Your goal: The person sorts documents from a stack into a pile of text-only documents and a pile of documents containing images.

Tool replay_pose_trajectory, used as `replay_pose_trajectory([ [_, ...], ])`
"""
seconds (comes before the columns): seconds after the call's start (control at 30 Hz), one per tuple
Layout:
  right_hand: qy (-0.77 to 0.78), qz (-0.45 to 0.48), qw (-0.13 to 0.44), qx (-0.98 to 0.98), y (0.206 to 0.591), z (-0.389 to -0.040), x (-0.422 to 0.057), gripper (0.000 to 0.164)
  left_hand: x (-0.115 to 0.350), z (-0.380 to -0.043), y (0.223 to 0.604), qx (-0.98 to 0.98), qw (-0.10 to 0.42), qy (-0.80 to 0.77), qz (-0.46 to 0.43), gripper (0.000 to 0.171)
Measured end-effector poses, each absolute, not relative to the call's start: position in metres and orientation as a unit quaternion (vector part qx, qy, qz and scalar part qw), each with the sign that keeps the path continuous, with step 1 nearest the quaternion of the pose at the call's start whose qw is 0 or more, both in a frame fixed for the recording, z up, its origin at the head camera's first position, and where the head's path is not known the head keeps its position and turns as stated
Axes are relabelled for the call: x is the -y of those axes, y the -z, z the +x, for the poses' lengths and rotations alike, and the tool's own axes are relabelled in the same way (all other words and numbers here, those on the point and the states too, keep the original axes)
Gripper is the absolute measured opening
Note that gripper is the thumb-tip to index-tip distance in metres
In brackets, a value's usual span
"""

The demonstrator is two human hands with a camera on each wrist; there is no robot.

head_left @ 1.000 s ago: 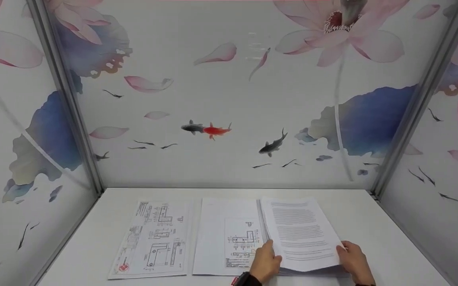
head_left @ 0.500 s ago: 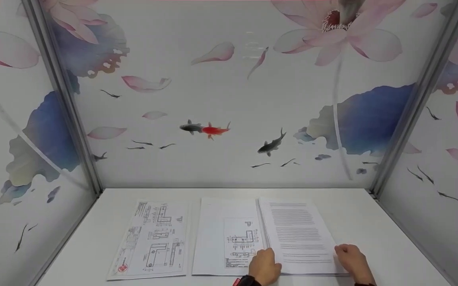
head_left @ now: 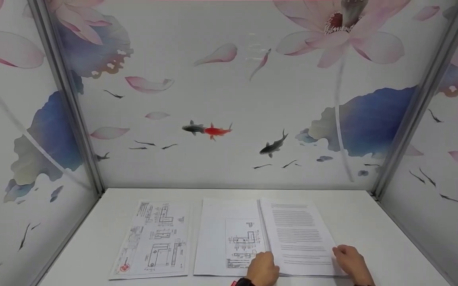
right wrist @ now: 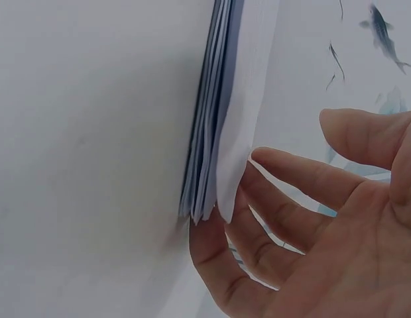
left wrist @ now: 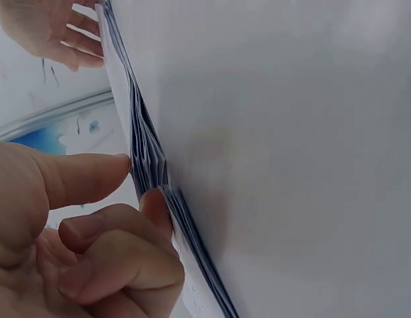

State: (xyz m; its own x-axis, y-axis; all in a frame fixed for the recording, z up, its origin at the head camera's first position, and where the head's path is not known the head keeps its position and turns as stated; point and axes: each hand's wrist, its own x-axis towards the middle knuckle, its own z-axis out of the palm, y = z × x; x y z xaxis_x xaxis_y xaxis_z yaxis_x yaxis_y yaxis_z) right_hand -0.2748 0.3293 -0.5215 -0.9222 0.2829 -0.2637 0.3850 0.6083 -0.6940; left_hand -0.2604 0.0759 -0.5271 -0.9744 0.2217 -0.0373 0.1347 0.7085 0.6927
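Note:
A stack of printed sheets [head_left: 298, 234] lies flat at the right of the papers, its top page filled with lines of text. At its lower left edge is my left hand [head_left: 262, 269], fingers curled. In the left wrist view, the thumb and forefinger of that left hand [left wrist: 93, 232] pinch the slightly fanned page edges. My right hand [head_left: 352, 262] is at the stack's lower right edge. Seen from the right wrist, the fingertips of the right hand [right wrist: 318, 218] touch the edge of the stack [right wrist: 215, 132], with its thumb apart from the paper.
Left of the stack lies a sheet with a small technical drawing [head_left: 229, 234], partly covered by my left hand. Farther left is another drawing sheet [head_left: 151, 238] with a red stamp. The white table [head_left: 78, 246] is enclosed by printed panels [head_left: 229, 87] with metal corner posts.
The top pages, lifted and bowed at the near edge a second ago, now lie flat. Both hands have shifted slightly toward the near edge of the stack.

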Motion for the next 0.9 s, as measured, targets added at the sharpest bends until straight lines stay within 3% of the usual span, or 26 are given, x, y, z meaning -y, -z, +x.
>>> replay_pose_trajectory([
  [0.33,0.375,0.179,0.045,-0.908,0.518,-0.275,-0.321,0.058,-0.066,-0.255,0.523,-0.917,0.074,-0.370,0.131,0.013],
  [0.6,0.339,0.164,0.018,-0.926,0.512,-0.272,-0.308,0.059,-0.036,-0.259,0.513,-0.917,0.042,-0.368,0.148,0.029],
  [0.9,0.306,0.116,-0.011,-0.945,0.509,-0.273,-0.286,0.056,0.017,-0.260,0.517,-0.911,0.007,-0.386,0.145,0.024],
])
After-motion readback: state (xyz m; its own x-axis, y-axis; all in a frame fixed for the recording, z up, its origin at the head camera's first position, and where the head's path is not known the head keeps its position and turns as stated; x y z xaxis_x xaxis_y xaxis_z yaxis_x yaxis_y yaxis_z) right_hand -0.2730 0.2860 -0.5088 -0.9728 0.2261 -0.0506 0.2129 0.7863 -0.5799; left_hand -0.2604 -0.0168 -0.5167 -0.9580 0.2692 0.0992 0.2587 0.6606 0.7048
